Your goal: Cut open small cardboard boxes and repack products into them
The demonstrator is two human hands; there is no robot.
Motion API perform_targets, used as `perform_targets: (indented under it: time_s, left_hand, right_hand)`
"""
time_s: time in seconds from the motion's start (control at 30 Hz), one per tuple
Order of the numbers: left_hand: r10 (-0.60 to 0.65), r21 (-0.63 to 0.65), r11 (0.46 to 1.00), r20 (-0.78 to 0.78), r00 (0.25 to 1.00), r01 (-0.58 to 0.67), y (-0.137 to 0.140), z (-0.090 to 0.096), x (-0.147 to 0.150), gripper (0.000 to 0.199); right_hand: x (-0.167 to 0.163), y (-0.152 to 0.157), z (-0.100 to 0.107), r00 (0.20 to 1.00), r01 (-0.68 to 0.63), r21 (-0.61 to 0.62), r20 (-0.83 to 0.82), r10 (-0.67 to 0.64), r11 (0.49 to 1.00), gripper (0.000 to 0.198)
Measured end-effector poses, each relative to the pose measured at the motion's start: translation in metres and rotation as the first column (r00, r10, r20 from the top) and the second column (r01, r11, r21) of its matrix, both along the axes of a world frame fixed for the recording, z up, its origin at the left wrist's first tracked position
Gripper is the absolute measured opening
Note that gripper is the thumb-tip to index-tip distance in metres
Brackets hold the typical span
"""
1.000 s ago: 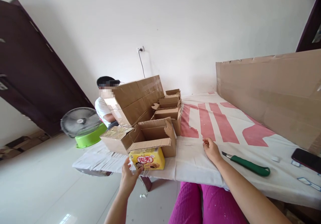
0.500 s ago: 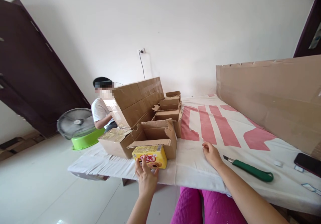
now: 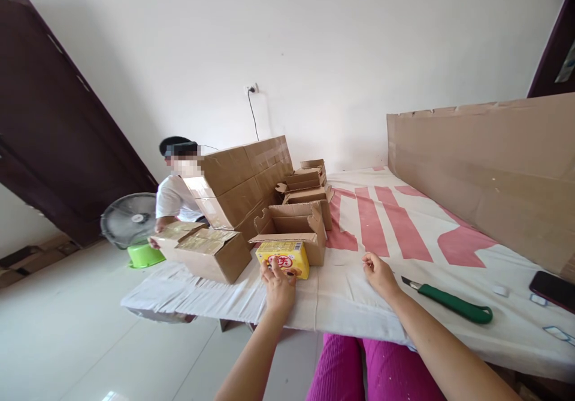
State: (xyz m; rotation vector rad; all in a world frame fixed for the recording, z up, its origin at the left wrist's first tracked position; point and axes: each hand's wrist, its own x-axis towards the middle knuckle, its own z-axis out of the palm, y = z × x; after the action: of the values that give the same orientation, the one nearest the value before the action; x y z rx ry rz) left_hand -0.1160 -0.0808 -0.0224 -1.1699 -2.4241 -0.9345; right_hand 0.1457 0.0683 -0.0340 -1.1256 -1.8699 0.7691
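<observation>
My left hand (image 3: 279, 290) presses its fingertips and thumb against the front of a yellow printed box (image 3: 285, 261), fingers apart and not wrapped around it. That box stands on the cloth against an open cardboard carton (image 3: 317, 242), under its front flap. My right hand (image 3: 380, 276) rests on the cloth with its fingers curled in, and nothing shows in them. Just right of it lies a green utility knife (image 3: 456, 302) with its blade out.
At left, another person's hand (image 3: 155, 243) touches a carton (image 3: 173, 233) beside a taped carton (image 3: 218, 257). Stacked cartons (image 3: 245, 179) and more open cartons (image 3: 308, 196) stand behind. A tall cardboard panel (image 3: 485, 167) and a phone (image 3: 554, 287) are at right.
My left hand, the yellow box and the open carton have shifted away and to the right. The other person has leaned left; a carton now sits by the taped one. My right hand stays put.
</observation>
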Motion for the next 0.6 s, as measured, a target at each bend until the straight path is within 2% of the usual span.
perform_targets:
  time_s: [0.13, 0.3, 0.43, 0.6]
  left_hand:
    - [0.037, -0.05, 0.998, -0.022, 0.999, -0.038, 0.034, 0.007, 0.005, 0.081]
    - [-0.003, -0.059, 0.998, -0.067, 0.998, -0.001, 0.066, 0.007, 0.019, 0.087]
    - [-0.025, -0.05, 0.998, -0.068, 0.997, 0.022, 0.077, 0.002, 0.03, 0.083]
    - [-0.062, -0.032, 0.998, -0.065, 0.996, 0.06, 0.075, -0.002, 0.035, 0.077]
  right_hand:
    - [0.001, -0.001, 0.002, 1.0, 0.005, -0.006, 0.023, -0.005, 1.0, 0.014]
    - [0.003, -0.003, 0.004, 0.999, 0.002, -0.012, 0.04, -0.002, 1.0, 0.015]
    - [0.003, -0.003, 0.005, 0.999, -0.005, -0.01, 0.044, 0.006, 1.0, 0.014]
    - [0.004, -0.003, 0.004, 0.999, -0.019, -0.011, 0.04, 0.02, 1.0, 0.014]
